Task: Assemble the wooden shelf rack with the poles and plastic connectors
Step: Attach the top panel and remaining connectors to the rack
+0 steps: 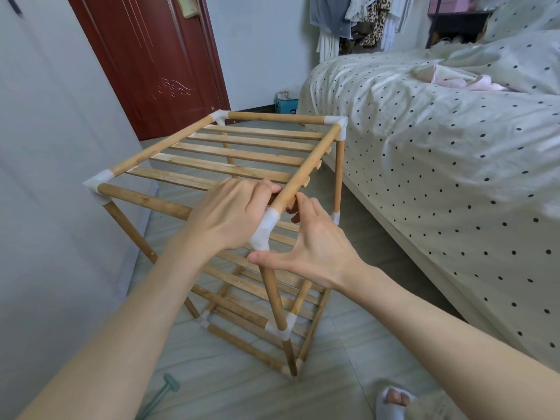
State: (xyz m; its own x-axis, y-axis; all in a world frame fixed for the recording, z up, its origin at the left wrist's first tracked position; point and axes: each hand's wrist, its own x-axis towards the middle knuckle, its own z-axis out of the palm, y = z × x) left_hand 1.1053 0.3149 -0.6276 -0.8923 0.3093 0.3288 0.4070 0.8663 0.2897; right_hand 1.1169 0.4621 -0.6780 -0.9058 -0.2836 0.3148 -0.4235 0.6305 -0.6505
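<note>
A wooden shelf rack (230,159) of round poles and slatted shelves stands on the floor, its corners joined by white plastic connectors. My left hand (224,213) curls over the near front pole beside the near right corner connector (265,228), fingers gripping the pole end. On the other side of that connector, my right hand (312,247) pinches the right side pole (309,163) with its fingers, its thumb stretched out under the connector. Lower shelves show beneath my arms.
A bed (424,140) with a dotted sheet runs along the right, close to the rack. A dark red door (151,56) and a white wall stand to the left. A green tool (160,392) lies on the tiled floor near my slippered foot (394,401).
</note>
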